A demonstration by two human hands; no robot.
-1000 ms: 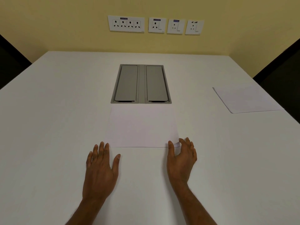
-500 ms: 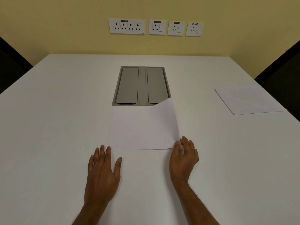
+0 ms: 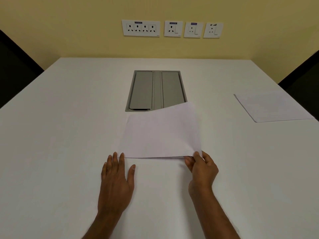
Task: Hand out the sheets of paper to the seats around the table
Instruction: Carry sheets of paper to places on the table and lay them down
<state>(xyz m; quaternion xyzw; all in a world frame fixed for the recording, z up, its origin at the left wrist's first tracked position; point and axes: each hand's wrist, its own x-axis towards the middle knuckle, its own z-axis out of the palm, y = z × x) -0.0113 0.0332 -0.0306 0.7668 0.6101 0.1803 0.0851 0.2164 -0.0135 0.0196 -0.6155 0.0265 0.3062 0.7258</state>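
Observation:
A small stack of white paper lies in the middle of the white table [image 3: 60, 135]. Its top sheet [image 3: 160, 131] is raised on the right side, and its far right corner covers part of the grey hatch. My right hand [image 3: 201, 167] pinches that sheet's near right corner between thumb and fingers. My left hand [image 3: 117, 180] rests flat on the table, fingers spread, fingertips touching the stack's near left edge. Another single sheet [image 3: 272, 107] lies flat near the table's right edge.
A grey two-lid cable hatch [image 3: 148, 90] is set into the table just beyond the stack. Dark chair backs show at the far left [image 3: 13, 69] and far right [image 3: 303, 80]. Wall sockets [image 3: 140, 28] line the yellow wall behind.
My right hand has closed on the top sheet's near right corner and lifted it; the sheet's right side has risen off the stack. My left hand has hardly moved.

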